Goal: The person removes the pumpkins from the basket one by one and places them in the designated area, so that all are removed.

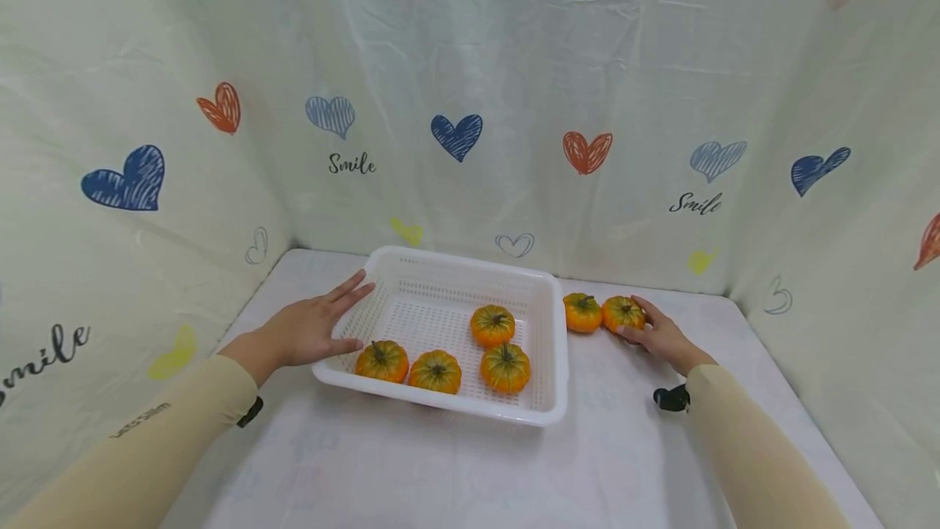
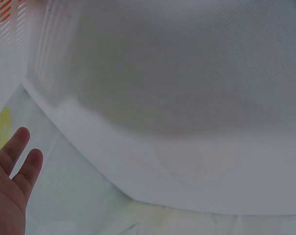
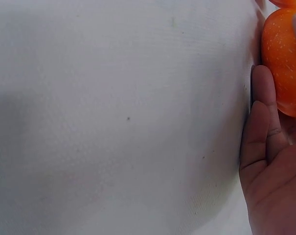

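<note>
In the head view my right hand grips a small orange pumpkin on the table, with the thumb on its near side and fingers round its far side. That pumpkin fills the right edge of the right wrist view, partly cut off. Another pumpkin sits just left of it, beside a white plastic basket. Several more pumpkins lie inside the basket. My left hand, fingers spread and straight, is at the basket's left rim; whether it touches the rim I cannot tell.
A white cloth covers the table. Behind and on both sides hangs a pale curtain printed with hearts and the word Smile. The basket's perforated walls stand between the left hand and the two pumpkins outside.
</note>
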A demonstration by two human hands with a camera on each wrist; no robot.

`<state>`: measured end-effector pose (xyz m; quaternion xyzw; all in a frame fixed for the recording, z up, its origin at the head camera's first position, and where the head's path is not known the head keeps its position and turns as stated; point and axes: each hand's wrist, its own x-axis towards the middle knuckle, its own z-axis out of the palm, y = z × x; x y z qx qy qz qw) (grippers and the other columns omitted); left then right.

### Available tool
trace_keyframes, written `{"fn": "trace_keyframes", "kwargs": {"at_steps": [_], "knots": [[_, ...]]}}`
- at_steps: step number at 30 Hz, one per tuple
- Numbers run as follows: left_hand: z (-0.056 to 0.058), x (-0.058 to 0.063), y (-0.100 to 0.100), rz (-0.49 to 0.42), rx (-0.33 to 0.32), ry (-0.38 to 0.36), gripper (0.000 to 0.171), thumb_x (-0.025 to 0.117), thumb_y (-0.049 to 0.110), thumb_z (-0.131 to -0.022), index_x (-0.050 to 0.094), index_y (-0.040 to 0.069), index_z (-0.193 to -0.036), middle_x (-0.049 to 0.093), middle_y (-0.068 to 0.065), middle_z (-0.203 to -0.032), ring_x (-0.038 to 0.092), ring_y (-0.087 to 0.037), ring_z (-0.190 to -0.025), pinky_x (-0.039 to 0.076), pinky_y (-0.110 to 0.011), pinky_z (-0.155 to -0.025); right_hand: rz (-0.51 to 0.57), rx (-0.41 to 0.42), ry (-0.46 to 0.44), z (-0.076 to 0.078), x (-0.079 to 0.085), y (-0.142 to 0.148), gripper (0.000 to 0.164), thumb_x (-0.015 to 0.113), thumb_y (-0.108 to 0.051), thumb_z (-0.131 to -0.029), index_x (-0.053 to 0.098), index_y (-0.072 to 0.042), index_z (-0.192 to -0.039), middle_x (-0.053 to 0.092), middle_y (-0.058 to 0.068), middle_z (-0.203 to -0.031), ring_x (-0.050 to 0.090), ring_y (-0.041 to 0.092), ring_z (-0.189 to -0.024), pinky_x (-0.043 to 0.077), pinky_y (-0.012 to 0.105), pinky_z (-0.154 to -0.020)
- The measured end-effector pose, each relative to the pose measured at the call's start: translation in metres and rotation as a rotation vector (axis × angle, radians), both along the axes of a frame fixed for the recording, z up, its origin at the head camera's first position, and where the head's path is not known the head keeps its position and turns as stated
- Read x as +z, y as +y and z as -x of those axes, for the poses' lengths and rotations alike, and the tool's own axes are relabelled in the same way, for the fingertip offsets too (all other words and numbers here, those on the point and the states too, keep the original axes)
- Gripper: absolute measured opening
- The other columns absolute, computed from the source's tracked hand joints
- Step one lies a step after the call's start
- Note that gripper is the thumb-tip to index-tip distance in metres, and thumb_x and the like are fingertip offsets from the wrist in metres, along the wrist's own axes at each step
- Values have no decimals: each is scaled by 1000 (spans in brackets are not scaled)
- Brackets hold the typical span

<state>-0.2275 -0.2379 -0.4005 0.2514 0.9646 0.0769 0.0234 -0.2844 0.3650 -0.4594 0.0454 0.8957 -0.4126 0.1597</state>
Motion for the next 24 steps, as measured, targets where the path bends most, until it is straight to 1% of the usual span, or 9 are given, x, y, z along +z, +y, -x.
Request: {"fn": "trace_keyframes", "kwargs": {"at_steps": [4,10,13,19,22,24], "knots": [[0,0,1,-2,3,-1,86,59,56,-94,19,18,-160,6,-8,-167,48,-46,-130,41,-64,-100,9,7,-13,1,0,1,99,67,-50,-91,4,-18,-162,6,34,-158,13,54,-141,13,70,-111],[-1,1,1,-3,-2,-7,86,60,54,-94,19,17,-160,6,-7,-167,48,-45,-130,40,-63,-101,13,2,-15,-2,1,-1,100,67,-49,-92,0,-18,-161,6,35,-157,16,54,-139,18,69,-110],[-2,2,1,-7,-4,-4,86,60,54,-94,20,17,-160,7,-8,-167,48,-46,-129,41,-64,-100,6,8,-10,-3,1,-1,100,66,-49,-93,-2,-18,-161,7,36,-156,17,54,-138,18,70,-109],[-2,3,2,-6,1,1,86,60,54,-94,19,18,-160,7,-8,-167,49,-45,-129,42,-63,-100,14,4,-8,2,-3,3,108,69,-55,-88,0,-16,-161,7,36,-157,16,54,-140,16,69,-110],[-2,2,2,-3,2,3,86,60,54,-94,19,18,-160,7,-8,-167,49,-44,-129,42,-63,-100,20,1,-19,2,-3,4,110,70,-57,-86,1,-17,-161,7,35,-158,16,52,-140,17,67,-112],[-2,2,2,-3,2,3,86,60,54,-94,19,18,-160,7,-8,-167,49,-45,-129,42,-63,-100,10,5,-10,1,-3,3,110,70,-57,-86,1,-15,-161,9,36,-156,18,53,-139,20,67,-111]]}}
